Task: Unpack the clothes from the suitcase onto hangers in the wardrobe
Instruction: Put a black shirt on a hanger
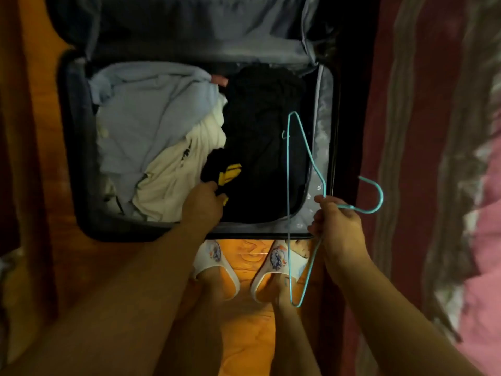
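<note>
On the floor, a dark garment is being pinched from the suitcase by the left hand; the hanger is being gripped ready by the right hand

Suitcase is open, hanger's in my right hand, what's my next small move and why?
Probably lift the black and yellow garment out: your left hand already grips its edge, on top of the pile in the suitcase, and your right hand holds the teal hanger bare.

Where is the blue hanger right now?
In the head view, the blue hanger is on the right, gripped near its hook by the right hand, hanging over the open suitcase's right edge.
</note>
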Available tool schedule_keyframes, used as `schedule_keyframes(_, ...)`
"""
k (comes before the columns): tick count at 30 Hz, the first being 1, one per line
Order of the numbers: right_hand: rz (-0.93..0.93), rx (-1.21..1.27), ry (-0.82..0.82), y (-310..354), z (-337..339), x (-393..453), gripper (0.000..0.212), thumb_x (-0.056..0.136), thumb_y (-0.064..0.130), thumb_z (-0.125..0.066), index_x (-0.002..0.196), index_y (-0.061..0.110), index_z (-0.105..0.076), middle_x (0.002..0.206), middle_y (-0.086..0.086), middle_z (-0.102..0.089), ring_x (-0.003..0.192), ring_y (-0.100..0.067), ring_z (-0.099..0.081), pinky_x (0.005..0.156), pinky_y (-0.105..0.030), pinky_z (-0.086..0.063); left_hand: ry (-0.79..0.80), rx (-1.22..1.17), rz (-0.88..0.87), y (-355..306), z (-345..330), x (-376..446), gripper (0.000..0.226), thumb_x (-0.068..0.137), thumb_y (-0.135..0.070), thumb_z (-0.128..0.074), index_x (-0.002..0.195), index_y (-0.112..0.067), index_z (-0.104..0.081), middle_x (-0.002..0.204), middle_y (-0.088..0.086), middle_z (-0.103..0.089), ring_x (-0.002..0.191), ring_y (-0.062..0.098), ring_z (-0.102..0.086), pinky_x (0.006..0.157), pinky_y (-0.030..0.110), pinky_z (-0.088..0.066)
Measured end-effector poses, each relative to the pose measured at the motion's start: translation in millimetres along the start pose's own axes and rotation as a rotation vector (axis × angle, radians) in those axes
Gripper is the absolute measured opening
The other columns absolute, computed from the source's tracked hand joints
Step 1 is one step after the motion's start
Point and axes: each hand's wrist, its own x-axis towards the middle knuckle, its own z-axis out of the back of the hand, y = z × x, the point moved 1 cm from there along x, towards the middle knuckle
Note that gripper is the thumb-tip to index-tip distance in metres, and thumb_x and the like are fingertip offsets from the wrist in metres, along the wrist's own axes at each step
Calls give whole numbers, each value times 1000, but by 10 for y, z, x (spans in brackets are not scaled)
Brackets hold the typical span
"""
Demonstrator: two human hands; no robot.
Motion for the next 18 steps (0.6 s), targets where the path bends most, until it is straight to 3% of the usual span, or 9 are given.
schedule_keyframes(4, -2, -36, 13, 326, 136, -476, 11, 96, 21, -59, 92, 14, -65, 69, -5, -55, 57, -16, -52, 54, -30, -44, -5, -272, 15, -243, 406, -617, 14, 100, -18, -58, 99, -4, -61, 94, 16, -66, 85, 26, -59, 63, 31, -39)
schedule_keyframes(8, 73, -103, -2, 751, 401, -1173, 16, 97, 26, -56, 100, 18, -69, 76, -8, -65, 64, -18, -61, 59, -32, -50, -83, -465, -124, -768, 1180, -1390, 6, 101, -12, -56, 100, -10, -62, 93, 12, -65, 80, 15, -59, 67, 16, -42)
schedule_keyframes(12, 166, -121, -14, 1259, 783, -1949, 13, 94, 25, -57, 95, 19, -69, 79, -1, -70, 73, -20, -65, 70, -35, -51, -54, -542, -134, -1276, 2062, -2184, 9, 97, -19, -61, 90, -25, -62, 99, 7, -64, 90, 22, -61, 79, 31, -49)
schedule_keyframes(15, 262, -99, -9, 1639, 1094, -2579, 17, 95, 26, -58, 80, 21, -63, 66, 8, -61, 66, -14, -57, 64, -30, -44, 19, -671, -181, -1601, 2660, -2802, 14, 98, -4, -57, 89, -13, -63, 100, 14, -62, 86, 22, -60, 61, 19, -52)
schedule_keyframes(18, 345, -57, 31, 1914, 1397, -3183, 30, 97, 21, -59, 67, 19, -53, 55, 11, -50, 54, -5, -47, 52, -21, -37, 36, -741, -271, -1895, 3149, -3421, 25, 94, 6, -51, 75, -9, -54, 69, 4, -61, 64, 13, -59, 49, 18, -48)
